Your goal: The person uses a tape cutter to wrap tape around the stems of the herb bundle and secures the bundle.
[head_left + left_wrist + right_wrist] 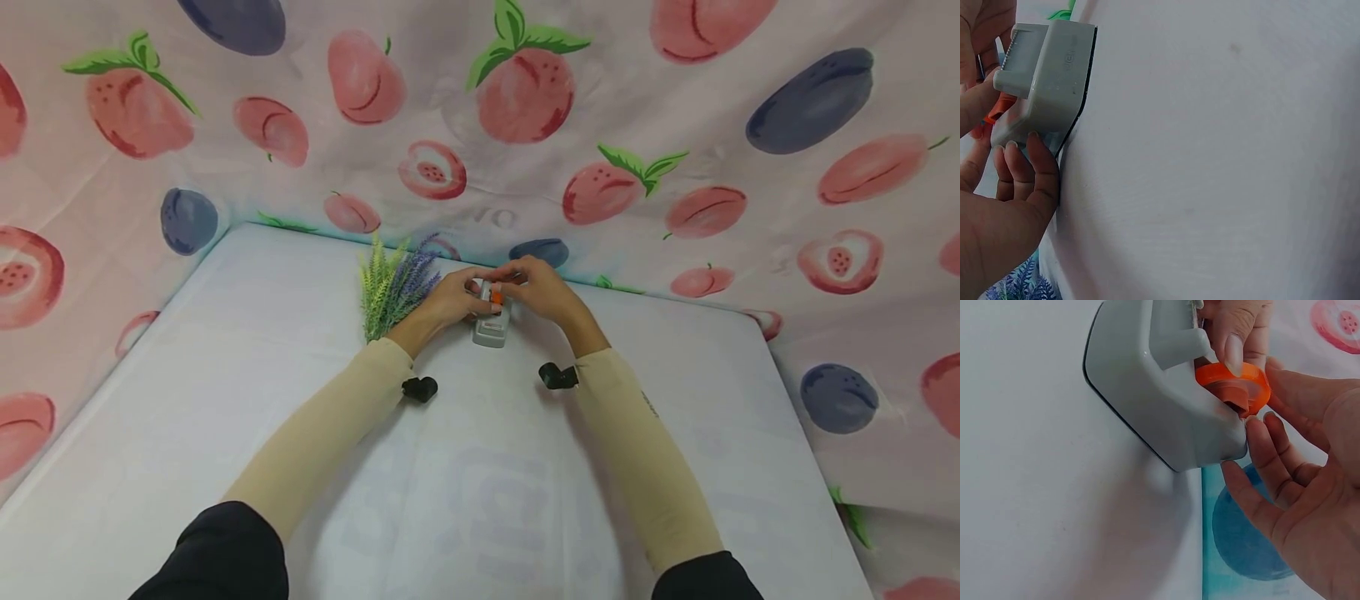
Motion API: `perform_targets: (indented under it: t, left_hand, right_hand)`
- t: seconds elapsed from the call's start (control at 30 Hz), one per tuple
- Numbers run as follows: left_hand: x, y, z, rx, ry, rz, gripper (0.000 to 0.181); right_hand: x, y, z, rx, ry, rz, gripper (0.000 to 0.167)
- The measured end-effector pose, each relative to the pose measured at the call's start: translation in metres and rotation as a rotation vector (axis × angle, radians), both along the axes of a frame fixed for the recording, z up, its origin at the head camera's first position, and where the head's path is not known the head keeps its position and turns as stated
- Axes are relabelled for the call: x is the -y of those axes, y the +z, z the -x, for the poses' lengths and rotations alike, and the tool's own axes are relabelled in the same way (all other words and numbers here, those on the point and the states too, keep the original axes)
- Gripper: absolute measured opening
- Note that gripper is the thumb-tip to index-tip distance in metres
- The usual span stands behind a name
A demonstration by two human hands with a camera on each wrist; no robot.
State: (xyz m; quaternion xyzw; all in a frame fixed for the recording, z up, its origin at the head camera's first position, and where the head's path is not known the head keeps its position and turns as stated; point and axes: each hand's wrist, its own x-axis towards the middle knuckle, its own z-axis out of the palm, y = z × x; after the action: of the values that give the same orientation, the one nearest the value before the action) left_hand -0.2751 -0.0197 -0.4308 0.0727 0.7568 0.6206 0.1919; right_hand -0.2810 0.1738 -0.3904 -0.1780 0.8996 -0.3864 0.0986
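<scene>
A grey tape dispenser [491, 333] with a toothed cutter stands on the white table, a round orange wheel [1263, 394] partly inside its top. From one side my left hand [450, 298] reaches to it; the thumb presses the wheel's rim in the right wrist view. Opposite, my right hand [543, 287] has its upper fingers at the wheel and its lower fingertips against the dispenser's end. Left fingertips [1019, 150] touch the dispenser's end as well. Fingers hide part of the wheel, so how deep it sits I cannot tell.
Yellow-green and purple lavender sprigs [397, 287] lie beside my left wrist. A fruit-print cloth [450, 108] hangs behind the table's far edge, close to both hands. Black wrist cameras [420, 388] jut inward from the sleeves.
</scene>
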Motion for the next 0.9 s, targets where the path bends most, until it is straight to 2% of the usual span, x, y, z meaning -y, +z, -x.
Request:
perform_targets:
  t: [0.23,0.53,0.9]
  left_hand:
    - [0.000,0.000,0.001,0.002,0.000,0.007,0.056]
    - [0.000,0.002,0.001,0.001,-0.010,0.031,0.057]
    - [-0.001,0.006,-0.001,-0.010,-0.018,0.042,0.054]
  right_hand:
    - [0.002,0.002,0.002,0.043,0.020,-0.005,0.025]
    - [0.006,0.006,-0.002,0.061,-0.007,0.000,0.014]
    - [0.003,0.007,-0.009,0.058,0.008,0.054,0.019]
